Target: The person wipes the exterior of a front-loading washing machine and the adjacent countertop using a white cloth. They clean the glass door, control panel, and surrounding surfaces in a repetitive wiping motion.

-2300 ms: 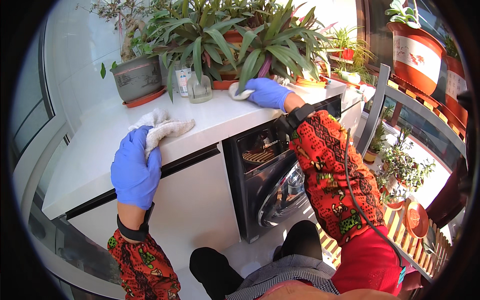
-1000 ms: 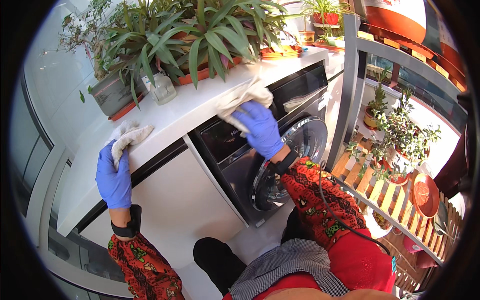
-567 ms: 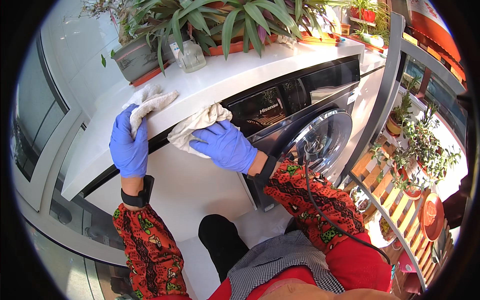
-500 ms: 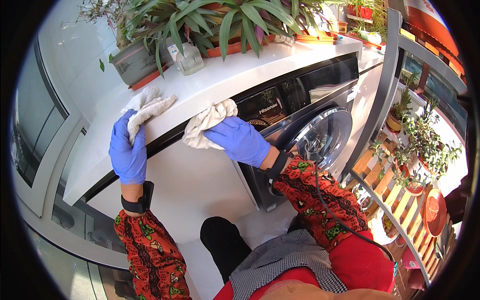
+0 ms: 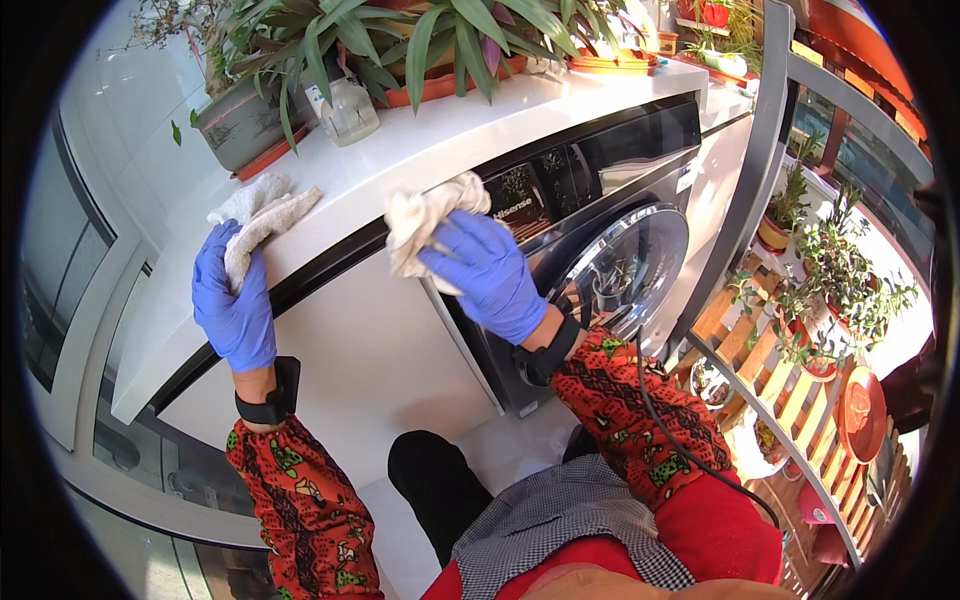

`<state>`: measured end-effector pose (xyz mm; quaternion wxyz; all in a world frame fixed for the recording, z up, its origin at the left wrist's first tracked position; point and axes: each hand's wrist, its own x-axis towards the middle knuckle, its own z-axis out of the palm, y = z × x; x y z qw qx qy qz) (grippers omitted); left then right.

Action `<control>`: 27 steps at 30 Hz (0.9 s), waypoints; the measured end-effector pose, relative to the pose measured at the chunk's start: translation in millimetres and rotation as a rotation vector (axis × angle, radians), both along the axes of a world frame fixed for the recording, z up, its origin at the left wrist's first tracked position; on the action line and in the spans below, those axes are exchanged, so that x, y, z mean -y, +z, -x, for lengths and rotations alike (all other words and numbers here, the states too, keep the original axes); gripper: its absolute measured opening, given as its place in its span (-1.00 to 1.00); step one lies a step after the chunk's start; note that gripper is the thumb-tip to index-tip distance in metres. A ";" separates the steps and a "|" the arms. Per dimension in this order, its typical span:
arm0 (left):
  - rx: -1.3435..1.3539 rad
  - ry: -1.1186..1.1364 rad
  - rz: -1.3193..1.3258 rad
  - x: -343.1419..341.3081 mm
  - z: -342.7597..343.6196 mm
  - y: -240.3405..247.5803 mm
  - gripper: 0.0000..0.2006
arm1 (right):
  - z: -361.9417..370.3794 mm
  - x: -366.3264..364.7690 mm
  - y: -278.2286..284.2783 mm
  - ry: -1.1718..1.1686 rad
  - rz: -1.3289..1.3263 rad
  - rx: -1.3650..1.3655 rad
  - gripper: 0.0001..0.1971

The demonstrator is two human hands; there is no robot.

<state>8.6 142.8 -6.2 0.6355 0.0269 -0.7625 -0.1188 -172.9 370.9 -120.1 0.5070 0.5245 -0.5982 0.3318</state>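
Note:
My left hand (image 5: 232, 310), in a blue glove, grips the front edge of the white countertop (image 5: 370, 170). Between its thumb and fingers is a folded white towel (image 5: 275, 217), part of which lies on the top. My right hand (image 5: 485, 275), gloved the same way, clutches a crumpled cream cloth (image 5: 430, 215) in front of the counter's edge, by the left end of the washing machine's black control panel (image 5: 580, 165). Whether this cloth touches the edge or the panel I cannot tell. The machine's round glass door (image 5: 635, 265) is right of that hand.
On the counter stand a grey planter (image 5: 240, 130), a clear bottle (image 5: 348, 115) and leafy plants in orange trays (image 5: 612, 64). A grey metal frame (image 5: 745, 190) rises on the right, beside a slatted wooden shelf (image 5: 770, 365) with potted plants. A thin cable (image 5: 650, 405) runs along my right sleeve.
My right hand has moved right and slightly up with the cream cloth, toward the control panel. My left hand keeps its place on the counter; the whole view has shifted a little.

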 end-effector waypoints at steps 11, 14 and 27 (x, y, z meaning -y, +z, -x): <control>-0.051 0.165 0.604 -52.1 19.4 -51.9 -0.57 | 100.4 -92.4 -7.5 -0.124 0.523 0.562 -0.54; 0.084 0.037 0.620 -91.4 70.2 -68.2 -0.48 | 100.0 -94.0 -17.6 -0.194 0.390 0.465 -0.58; 0.325 0.202 0.677 -174.3 154.0 -52.2 -0.62 | 69.2 -128.5 -58.2 0.051 0.332 0.550 -0.61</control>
